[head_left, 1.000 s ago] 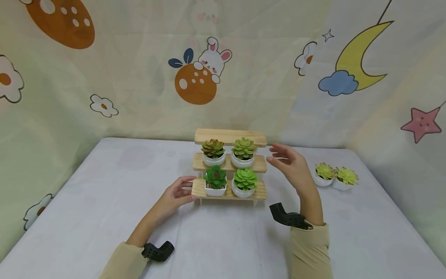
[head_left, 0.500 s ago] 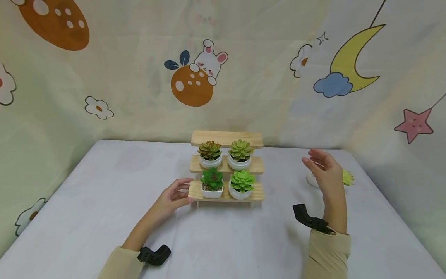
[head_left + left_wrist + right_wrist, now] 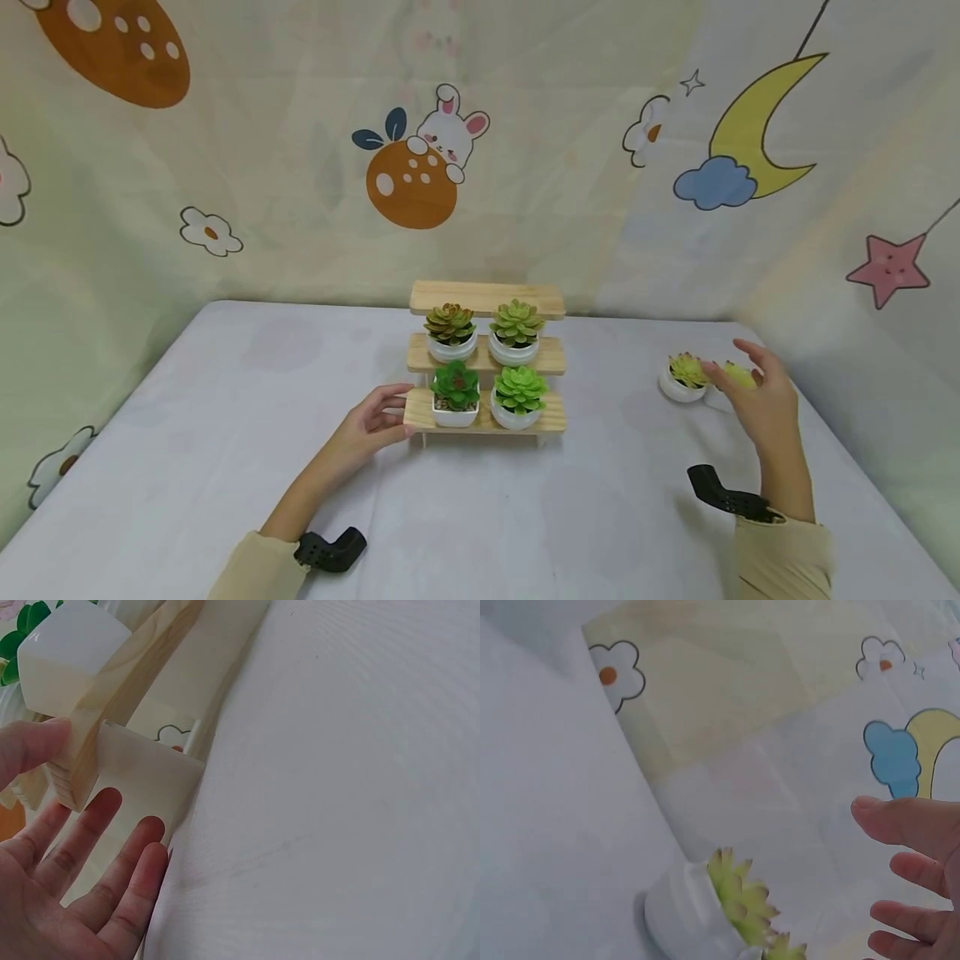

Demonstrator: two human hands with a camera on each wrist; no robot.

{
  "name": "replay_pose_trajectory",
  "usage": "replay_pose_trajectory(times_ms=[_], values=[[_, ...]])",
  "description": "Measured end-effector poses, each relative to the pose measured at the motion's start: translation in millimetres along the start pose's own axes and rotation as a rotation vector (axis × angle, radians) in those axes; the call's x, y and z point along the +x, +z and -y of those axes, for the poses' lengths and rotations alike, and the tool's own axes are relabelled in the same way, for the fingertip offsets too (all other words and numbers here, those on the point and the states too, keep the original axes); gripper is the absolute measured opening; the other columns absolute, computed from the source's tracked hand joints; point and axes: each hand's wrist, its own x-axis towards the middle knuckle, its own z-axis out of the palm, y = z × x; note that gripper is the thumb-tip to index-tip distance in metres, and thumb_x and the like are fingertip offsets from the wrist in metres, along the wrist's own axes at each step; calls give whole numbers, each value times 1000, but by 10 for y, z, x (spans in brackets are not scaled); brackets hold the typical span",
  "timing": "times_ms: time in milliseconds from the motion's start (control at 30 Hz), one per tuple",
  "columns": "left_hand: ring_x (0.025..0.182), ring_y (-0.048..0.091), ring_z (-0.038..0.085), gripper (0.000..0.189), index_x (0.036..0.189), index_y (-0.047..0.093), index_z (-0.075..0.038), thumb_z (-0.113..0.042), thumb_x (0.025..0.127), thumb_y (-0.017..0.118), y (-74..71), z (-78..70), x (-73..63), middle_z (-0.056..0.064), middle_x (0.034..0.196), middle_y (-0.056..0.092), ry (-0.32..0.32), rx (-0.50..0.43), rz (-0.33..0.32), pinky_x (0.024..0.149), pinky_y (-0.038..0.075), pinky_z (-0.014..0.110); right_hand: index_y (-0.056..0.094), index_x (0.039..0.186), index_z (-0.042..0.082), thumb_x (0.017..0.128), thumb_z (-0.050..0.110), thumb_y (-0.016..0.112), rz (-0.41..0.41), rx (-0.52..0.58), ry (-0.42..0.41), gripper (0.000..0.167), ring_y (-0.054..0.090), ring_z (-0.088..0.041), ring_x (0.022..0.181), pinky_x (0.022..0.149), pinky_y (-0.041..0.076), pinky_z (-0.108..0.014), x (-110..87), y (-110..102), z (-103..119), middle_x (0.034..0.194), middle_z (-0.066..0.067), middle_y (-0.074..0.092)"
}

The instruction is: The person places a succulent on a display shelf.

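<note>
A three-tier wooden plant stand stands at the middle of the table. My left hand holds the left end of its lowest board, thumb on top and fingertips by the end and underside. My right hand is spread, thumb and fingers apart, around and partly in front of the farther-right potted succulent; whether it touches the pot cannot be seen. Just left of that is another yellow-green succulent in a white pot. In the right wrist view the right hand's fingers hold nothing.
Two succulents in white pots, a brownish one and a pale green one, stand on the middle tier. A dark green one and a bright green one share the bottom tier. A printed cloth hangs behind the white table.
My right hand has moved right, from beside the stand to the pair of potted succulents at the right. My left hand stays on the stand. The head view has shifted slightly.
</note>
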Motion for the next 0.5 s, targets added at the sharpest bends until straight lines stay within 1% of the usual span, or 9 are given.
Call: replay_pose_trajectory(times_ms=[67,133,233,367,500], values=[[101,59,22,59,137,39,-5,-10,85,66,1,4,1,23,124,51,3,-3,0,81,50,21,20,148,32,81,54,62,-13,9,36,82,15,-38,141,106,26,-57,-20,-31,-47,157,-5,7],[100,59,21,59,137,39,-5,-10,85,66,1,11,3,24,123,51,10,-10,4,81,50,21,14,150,23,84,47,63,-18,40,57,86,11,-38,142,109,21,-56,-85,-54,-14,157,-9,4],[100,60,20,59,137,38,-6,-10,85,66,0,4,1,23,124,51,3,-11,5,81,50,22,3,151,22,82,43,67,-60,99,92,96,7,-32,143,113,16,-50,46,-32,-276,157,-9,2],[100,60,20,60,138,38,-7,-11,85,66,2,-6,2,22,124,52,-3,-5,2,81,50,22,-11,148,28,78,46,70,-89,161,157,108,6,-27,144,115,14,-44,227,7,-597,157,-8,0],[100,60,20,59,137,38,-4,-9,85,66,-3,6,5,24,123,52,15,-1,1,81,50,22,-14,148,22,81,40,68,-44,213,237,107,6,-27,144,115,16,-43,81,2,-385,157,-9,0]])
